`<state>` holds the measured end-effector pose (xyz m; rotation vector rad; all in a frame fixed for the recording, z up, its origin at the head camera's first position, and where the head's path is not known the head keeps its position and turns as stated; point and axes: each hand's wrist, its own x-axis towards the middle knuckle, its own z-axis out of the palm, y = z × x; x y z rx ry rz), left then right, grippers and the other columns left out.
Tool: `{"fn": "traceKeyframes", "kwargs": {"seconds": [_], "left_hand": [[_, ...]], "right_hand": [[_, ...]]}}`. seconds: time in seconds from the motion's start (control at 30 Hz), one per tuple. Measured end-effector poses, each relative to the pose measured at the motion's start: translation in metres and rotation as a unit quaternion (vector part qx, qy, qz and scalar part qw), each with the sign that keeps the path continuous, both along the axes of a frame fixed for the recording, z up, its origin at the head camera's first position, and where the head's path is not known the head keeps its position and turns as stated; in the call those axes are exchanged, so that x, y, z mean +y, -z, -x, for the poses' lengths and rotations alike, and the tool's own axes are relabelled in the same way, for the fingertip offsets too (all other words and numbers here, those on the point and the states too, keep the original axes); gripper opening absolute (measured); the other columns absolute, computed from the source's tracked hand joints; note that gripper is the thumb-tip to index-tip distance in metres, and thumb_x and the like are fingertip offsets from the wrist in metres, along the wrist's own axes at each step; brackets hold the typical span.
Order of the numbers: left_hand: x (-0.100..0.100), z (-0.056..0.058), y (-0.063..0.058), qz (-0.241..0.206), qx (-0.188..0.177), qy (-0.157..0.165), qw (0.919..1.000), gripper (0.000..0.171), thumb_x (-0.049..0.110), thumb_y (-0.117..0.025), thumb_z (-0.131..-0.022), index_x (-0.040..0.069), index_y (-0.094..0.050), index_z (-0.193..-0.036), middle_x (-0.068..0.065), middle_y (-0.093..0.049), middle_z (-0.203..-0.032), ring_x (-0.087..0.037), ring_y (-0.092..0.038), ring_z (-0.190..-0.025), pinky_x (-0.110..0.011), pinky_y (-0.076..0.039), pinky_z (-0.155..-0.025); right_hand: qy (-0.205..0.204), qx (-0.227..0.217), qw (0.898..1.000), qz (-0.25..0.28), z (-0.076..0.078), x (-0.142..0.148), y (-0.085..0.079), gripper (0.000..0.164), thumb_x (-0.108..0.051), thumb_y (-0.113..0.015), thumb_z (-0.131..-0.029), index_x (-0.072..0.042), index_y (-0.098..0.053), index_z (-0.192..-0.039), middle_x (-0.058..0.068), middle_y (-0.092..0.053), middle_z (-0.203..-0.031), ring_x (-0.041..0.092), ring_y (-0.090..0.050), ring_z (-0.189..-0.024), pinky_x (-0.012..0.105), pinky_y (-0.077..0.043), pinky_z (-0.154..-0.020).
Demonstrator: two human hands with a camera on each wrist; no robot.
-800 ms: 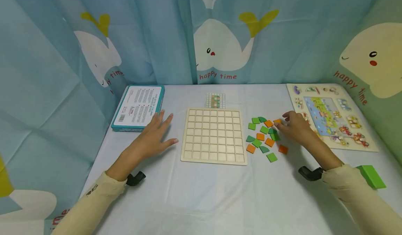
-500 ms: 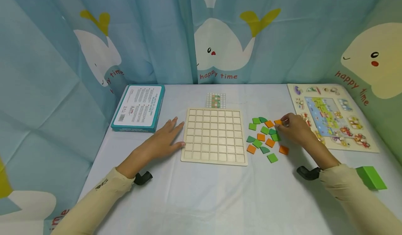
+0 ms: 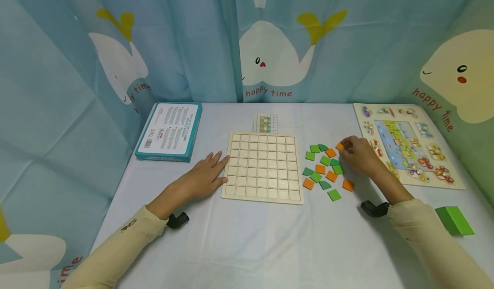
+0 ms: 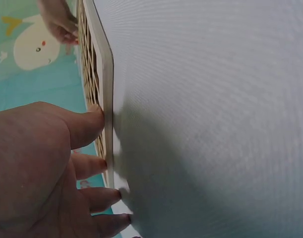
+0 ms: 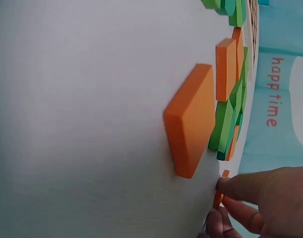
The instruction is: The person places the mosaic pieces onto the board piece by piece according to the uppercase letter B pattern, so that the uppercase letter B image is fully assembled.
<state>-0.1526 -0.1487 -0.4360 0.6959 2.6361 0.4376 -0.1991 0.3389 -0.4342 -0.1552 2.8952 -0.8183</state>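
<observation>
A pale wooden grid board point(image 3: 262, 167) lies flat on the table. My left hand point(image 3: 204, 176) is at its left edge with fingers spread; in the left wrist view the thumb and a finger touch the board's rim point(image 4: 107, 89). My right hand point(image 3: 359, 154) pinches an orange square tile point(image 3: 339, 146) at the far right of the loose tiles; in the right wrist view, thumb and fingers close on that orange tile point(image 5: 218, 197). Beside it lie several orange squares point(image 3: 331, 176), light green squares point(image 3: 334, 195) and dark green quarter-round tiles point(image 3: 325, 185).
A printed pattern card point(image 3: 265, 123) lies behind the board. A teal and white box point(image 3: 170, 131) stands at the back left. To the right are a picture puzzle board point(image 3: 409, 145) and a green block point(image 3: 454, 221). A curtain point(image 3: 208, 40) closes the back.
My left hand has come down and right, from over the box's corner to the board's left edge. My right hand has taken the orange tile between its fingers and shifted it slightly.
</observation>
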Motion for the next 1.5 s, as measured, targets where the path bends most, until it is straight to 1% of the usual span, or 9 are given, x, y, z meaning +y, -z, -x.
{"fn": "traceKeyframes", "kwargs": {"seconds": [0.2,0.4,0.53,0.73,0.97,1.1,1.3,1.4,1.5], "left_hand": [[-0.001,-0.001,0.0,-0.002,0.001,0.001,1.0,0.07,0.041,-0.048,-0.113,0.011,-0.019,-0.17,-0.02,-0.012,-0.176,-0.045,-0.008,-0.162,-0.062,-0.017,-0.128],[-0.001,0.0,0.002,-0.006,0.005,0.003,1.0,0.071,0.041,-0.048,-0.113,0.011,-0.02,-0.17,-0.02,-0.013,-0.176,-0.044,-0.009,-0.162,-0.063,-0.018,-0.128],[-0.001,0.0,0.002,-0.004,0.006,0.004,1.0,0.071,0.041,-0.049,-0.113,0.011,-0.02,-0.17,-0.02,-0.013,-0.176,-0.044,-0.009,-0.162,-0.063,-0.018,-0.128],[0.0,0.0,0.0,-0.004,0.003,0.004,1.0,0.071,0.04,-0.05,-0.112,0.011,-0.021,-0.17,-0.02,-0.014,-0.175,-0.044,-0.009,-0.162,-0.062,-0.018,-0.128],[-0.001,0.001,0.001,-0.003,0.004,0.004,1.0,0.071,0.041,-0.049,-0.112,0.011,-0.021,-0.17,-0.02,-0.013,-0.176,-0.044,-0.009,-0.162,-0.063,-0.017,-0.128],[-0.001,0.002,0.002,-0.003,0.002,0.004,1.0,0.071,0.041,-0.049,-0.112,0.011,-0.021,-0.17,-0.019,-0.013,-0.176,-0.044,-0.009,-0.162,-0.063,-0.017,-0.128],[-0.001,0.001,0.002,-0.001,0.0,0.003,1.0,0.071,0.041,-0.049,-0.112,0.011,-0.021,-0.17,-0.019,-0.013,-0.176,-0.044,-0.009,-0.162,-0.062,-0.018,-0.128],[0.0,0.001,0.001,-0.001,0.0,0.001,1.0,0.071,0.041,-0.049,-0.112,0.011,-0.021,-0.17,-0.019,-0.013,-0.176,-0.044,-0.009,-0.162,-0.062,-0.018,-0.128],[0.0,0.0,0.0,-0.002,0.0,0.001,1.0,0.071,0.041,-0.049,-0.112,0.011,-0.021,-0.17,-0.019,-0.013,-0.176,-0.044,-0.009,-0.162,-0.062,-0.017,-0.128]], "right_hand": [[0.004,-0.007,1.0,0.011,0.007,-0.001,0.001,0.036,-0.003,-0.051,-0.108,0.021,-0.048,-0.134,0.04,-0.051,-0.127,0.053,-0.051,-0.118,0.068,-0.043,-0.105],[-0.001,0.008,1.0,0.015,0.012,-0.006,0.003,0.034,-0.001,-0.05,-0.108,0.022,-0.048,-0.133,0.041,-0.051,-0.127,0.053,-0.052,-0.117,0.068,-0.044,-0.104],[-0.013,0.011,1.0,0.014,0.016,-0.007,0.004,0.036,-0.003,-0.05,-0.11,0.023,-0.048,-0.135,0.042,-0.051,-0.129,0.055,-0.052,-0.118,0.069,-0.044,-0.105],[-0.026,0.0,0.999,0.02,0.022,-0.016,-0.002,0.038,-0.004,-0.05,-0.11,0.023,-0.046,-0.137,0.042,-0.047,-0.132,0.055,-0.049,-0.12,0.069,-0.044,-0.105],[-0.033,-0.01,0.999,0.03,0.027,-0.051,-0.008,0.036,0.0,-0.046,-0.108,0.019,-0.047,-0.138,0.039,-0.045,-0.134,0.051,-0.047,-0.123,0.066,-0.044,-0.107],[-0.053,-0.017,0.998,0.035,0.028,-0.074,-0.01,0.035,0.001,-0.046,-0.108,0.018,-0.048,-0.138,0.038,-0.045,-0.136,0.05,-0.047,-0.126,0.064,-0.043,-0.109],[-0.09,-0.033,0.994,0.043,0.028,-0.11,-0.009,0.035,-0.002,-0.045,-0.109,0.014,-0.048,-0.14,0.034,-0.043,-0.139,0.048,-0.048,-0.129,0.06,-0.043,-0.113],[-0.111,-0.037,0.992,0.053,0.028,-0.125,-0.008,0.033,-0.003,-0.045,-0.11,0.013,-0.048,-0.139,0.033,-0.043,-0.138,0.047,-0.05,-0.127,0.059,-0.045,-0.112],[-0.13,-0.03,0.99,0.055,0.029,-0.14,-0.005,0.031,-0.004,-0.046,-0.111,0.012,-0.05,-0.138,0.031,-0.045,-0.135,0.044,-0.053,-0.122,0.056,-0.047,-0.109]]}}
